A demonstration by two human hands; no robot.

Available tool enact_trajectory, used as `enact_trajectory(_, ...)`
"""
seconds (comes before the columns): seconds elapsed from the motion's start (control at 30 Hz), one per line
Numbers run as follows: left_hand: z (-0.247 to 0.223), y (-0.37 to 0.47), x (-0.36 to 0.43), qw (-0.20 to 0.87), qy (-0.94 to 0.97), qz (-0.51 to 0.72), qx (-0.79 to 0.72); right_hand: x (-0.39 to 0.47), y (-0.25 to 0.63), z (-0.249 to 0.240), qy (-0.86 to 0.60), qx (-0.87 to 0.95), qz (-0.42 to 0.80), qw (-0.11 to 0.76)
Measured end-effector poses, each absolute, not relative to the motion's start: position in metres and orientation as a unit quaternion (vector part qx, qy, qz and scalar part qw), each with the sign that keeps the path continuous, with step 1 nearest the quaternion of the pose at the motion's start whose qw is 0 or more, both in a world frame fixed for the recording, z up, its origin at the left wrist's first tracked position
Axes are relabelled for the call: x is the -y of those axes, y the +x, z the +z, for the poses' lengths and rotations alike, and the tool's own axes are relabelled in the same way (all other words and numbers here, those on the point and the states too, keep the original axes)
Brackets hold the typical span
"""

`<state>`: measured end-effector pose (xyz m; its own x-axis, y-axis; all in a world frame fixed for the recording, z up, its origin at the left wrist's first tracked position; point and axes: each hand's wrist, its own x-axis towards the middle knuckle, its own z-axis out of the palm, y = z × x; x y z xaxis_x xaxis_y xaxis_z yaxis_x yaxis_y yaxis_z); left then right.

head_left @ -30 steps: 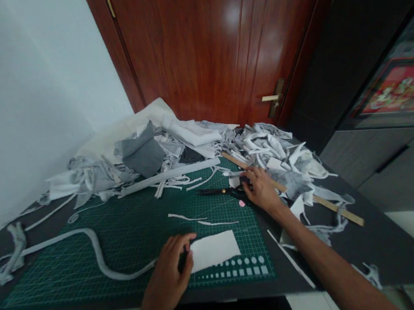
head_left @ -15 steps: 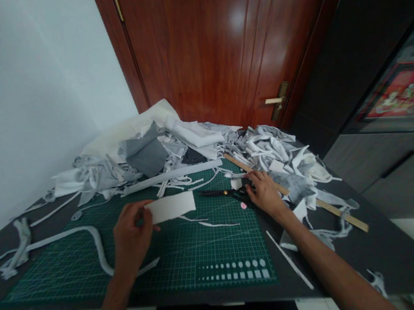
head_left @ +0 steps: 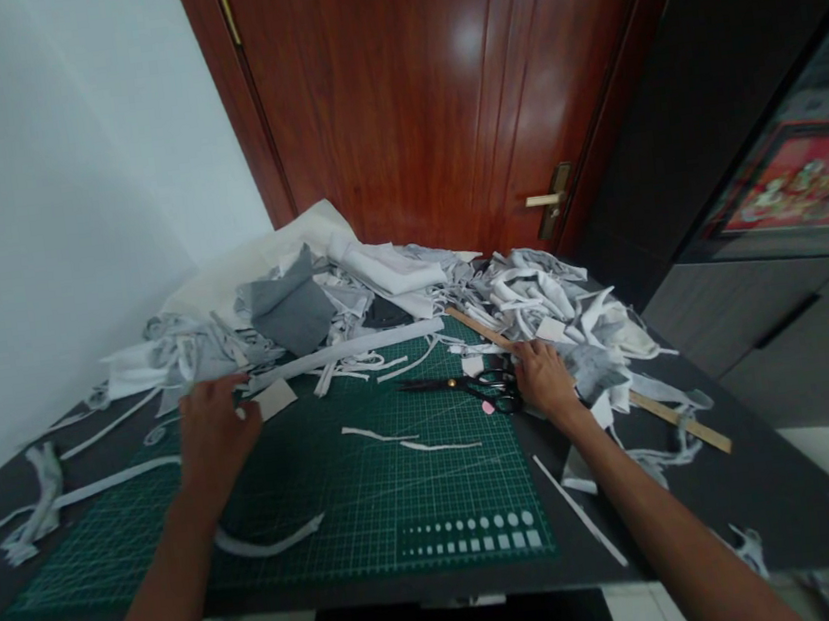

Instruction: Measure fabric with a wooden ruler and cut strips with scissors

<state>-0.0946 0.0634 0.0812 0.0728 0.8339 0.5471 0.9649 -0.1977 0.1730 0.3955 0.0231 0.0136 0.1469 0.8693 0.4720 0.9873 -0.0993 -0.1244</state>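
Observation:
My left hand [head_left: 212, 434] is over the far left part of the green cutting mat [head_left: 347, 500], fingers closed on a small white fabric piece [head_left: 274, 398] at the edge of the scrap heap. My right hand [head_left: 544, 380] rests on the table at the mat's right edge, just right of the handles of the black scissors [head_left: 461, 385], whose blades point left. Whether it touches the handles I cannot tell. A small pink bit [head_left: 488, 407] lies beside the scissors.
A big heap of white and grey fabric scraps [head_left: 353, 298] fills the back of the dark table [head_left: 770, 499]. A wooden ruler [head_left: 661, 411] runs diagonally at the right. Thin white strips [head_left: 408, 442] and a long grey strip [head_left: 262, 543] lie on the mat. A red-brown door [head_left: 432, 87] stands behind.
My left hand lifted the white fabric piece from the mat's near edge and carried it back and left to the scrap heap. My right hand slid slightly right, off the scissor handles.

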Motion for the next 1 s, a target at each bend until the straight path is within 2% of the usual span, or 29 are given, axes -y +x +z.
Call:
enact_trajectory(0.17,0.064,-0.034,-0.115,0.059,-0.810,-0.241,0.531,-0.025,0.399,0.014,-0.727,0.641,-0.135,0.206)
enact_trajectory(0.33,0.047,0.000,-0.164,0.042,-0.812,-0.246,0.527,-0.026,0.401,0.015,-0.722,0.647,-0.135,0.204)
enact_trajectory(0.63,0.046,0.002,-0.169,0.053,-0.825,-0.266,0.496,-0.026,0.393,0.023,-0.744,0.629,-0.119,0.192)
enact_trajectory(0.77,0.054,0.058,-0.183,0.032,-0.860,-0.239,0.449,-0.023,0.385,0.031,-0.745,0.629,-0.105,0.194)
enact_trajectory(1.0,0.065,0.172,-0.229,0.032,-0.825,-0.240,0.510,-0.025,0.396,0.023,-0.704,0.646,-0.114,0.272)
